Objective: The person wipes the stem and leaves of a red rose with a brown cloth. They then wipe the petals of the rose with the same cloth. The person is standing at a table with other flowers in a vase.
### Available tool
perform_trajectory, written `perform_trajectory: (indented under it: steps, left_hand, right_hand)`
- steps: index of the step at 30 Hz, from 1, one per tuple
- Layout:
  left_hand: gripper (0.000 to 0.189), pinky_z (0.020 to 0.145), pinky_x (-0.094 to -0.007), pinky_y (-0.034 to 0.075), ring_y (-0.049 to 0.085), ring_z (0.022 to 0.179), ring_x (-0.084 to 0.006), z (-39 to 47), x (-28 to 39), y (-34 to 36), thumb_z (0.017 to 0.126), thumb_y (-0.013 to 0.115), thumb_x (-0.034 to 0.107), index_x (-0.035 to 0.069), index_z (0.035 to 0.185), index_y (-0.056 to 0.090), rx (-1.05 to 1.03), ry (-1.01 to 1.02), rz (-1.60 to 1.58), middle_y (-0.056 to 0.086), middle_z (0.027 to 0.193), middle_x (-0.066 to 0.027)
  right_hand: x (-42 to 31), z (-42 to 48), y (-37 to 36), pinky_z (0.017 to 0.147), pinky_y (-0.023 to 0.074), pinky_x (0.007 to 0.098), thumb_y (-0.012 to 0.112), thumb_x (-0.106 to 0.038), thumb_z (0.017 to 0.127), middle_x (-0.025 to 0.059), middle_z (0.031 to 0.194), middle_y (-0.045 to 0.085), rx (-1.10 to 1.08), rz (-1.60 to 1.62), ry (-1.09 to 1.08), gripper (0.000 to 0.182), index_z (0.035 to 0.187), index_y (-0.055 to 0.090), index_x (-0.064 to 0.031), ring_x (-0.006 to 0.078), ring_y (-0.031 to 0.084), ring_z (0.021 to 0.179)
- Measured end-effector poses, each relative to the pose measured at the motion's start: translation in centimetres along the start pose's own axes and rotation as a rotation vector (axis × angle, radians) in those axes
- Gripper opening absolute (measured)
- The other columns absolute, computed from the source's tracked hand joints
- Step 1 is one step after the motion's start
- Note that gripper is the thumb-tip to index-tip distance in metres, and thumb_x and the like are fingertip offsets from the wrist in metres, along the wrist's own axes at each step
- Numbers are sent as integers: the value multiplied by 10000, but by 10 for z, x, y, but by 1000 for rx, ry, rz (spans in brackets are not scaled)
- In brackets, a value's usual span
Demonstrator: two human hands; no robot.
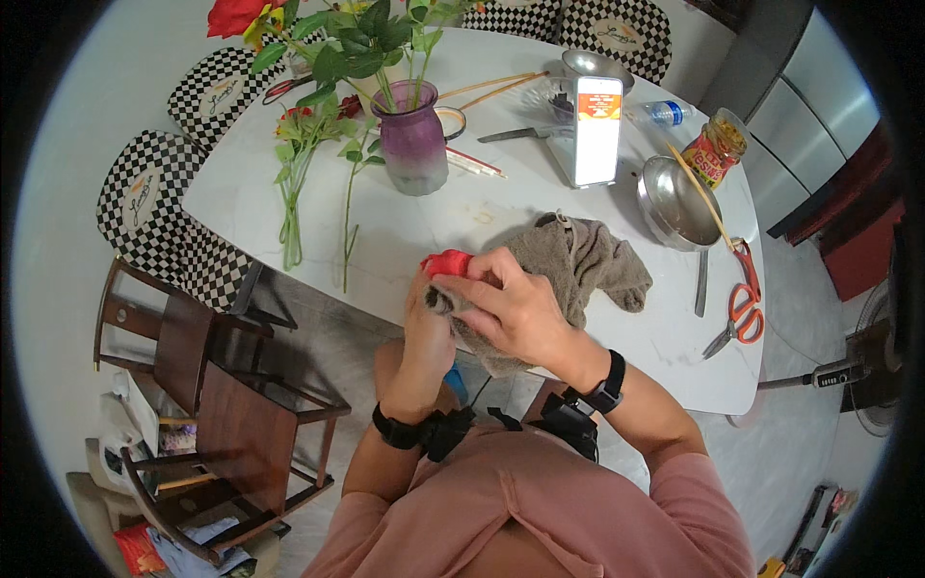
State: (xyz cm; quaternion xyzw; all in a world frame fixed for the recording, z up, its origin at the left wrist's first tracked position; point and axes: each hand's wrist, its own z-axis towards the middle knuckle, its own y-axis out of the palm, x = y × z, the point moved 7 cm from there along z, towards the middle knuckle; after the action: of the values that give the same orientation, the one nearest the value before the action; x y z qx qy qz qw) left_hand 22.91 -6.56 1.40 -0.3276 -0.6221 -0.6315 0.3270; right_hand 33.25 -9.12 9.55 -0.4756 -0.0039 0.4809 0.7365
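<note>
My left hand [428, 336] is closed around a red object [448, 264], probably an artificial flower head, near the table's front edge. My right hand [517, 303] pinches a corner of a grey-brown towel [578, 260] against it. Most of the towel lies bunched on the white table, with a part draped over the edge. The fingers hide much of the red object. Beyond my hands stands a purple glass vase [412, 144] with leafy artificial flowers. Left of it lie a bundle of green stems [293, 209] and a single stem [349, 238].
A lit phone [597, 134] stands behind the towel. To the right are a metal bowl [668, 209] with chopsticks, a jar [715, 148], a plastic bottle [665, 113] and red-handled scissors [744, 311]. A knife [509, 134] lies behind the vase's right side. Wooden chairs [246, 433] stand at left.
</note>
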Motion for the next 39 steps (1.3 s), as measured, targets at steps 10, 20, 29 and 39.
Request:
perform_trajectory:
  steps: [10, 20, 29, 39]
  left_hand:
    - [290, 474, -198, 421, 537, 643, -70, -7, -6, 7, 989, 322, 286, 67, 1079, 489, -30, -197, 216, 558, 831, -17]
    - [282, 472, -203, 419, 570, 692, -86, 1, -1, 0, 993, 335, 277, 87, 1091, 520, 156, -139, -89, 588, 891, -8]
    - [300, 461, -237, 403, 558, 624, -150, 7, -4, -16, 975, 350, 310, 70, 990, 529, 215, -227, -131, 601, 838, -55]
    - [274, 567, -269, 469, 586, 706, -172, 18, -4, -17, 960, 393, 276, 65, 1032, 551, 74, -224, -368, 615, 850, -71]
  right_hand:
    - [40, -1, -7, 610, 489, 376, 697, -175, 796, 138, 927, 548, 206, 196, 343, 270, 991, 581, -28, 320, 585, 691]
    - [-1, 10, -8, 807, 491, 398, 694, -185, 785, 150, 1188, 491, -22, 121, 80, 516, 1252, 498, -86, 351, 556, 1010]
    - [20, 6, 2, 864, 460, 413, 591, -82, 842, 174, 1232, 474, -74, 343, 148, 523, 1339, 428, -85, 386, 521, 1060]
    - [-2, 8, -10, 776, 497, 316, 604, 4, 760, 115, 1235, 535, 4, 175, -146, 421, 1162, 630, -116, 238, 580, 947]
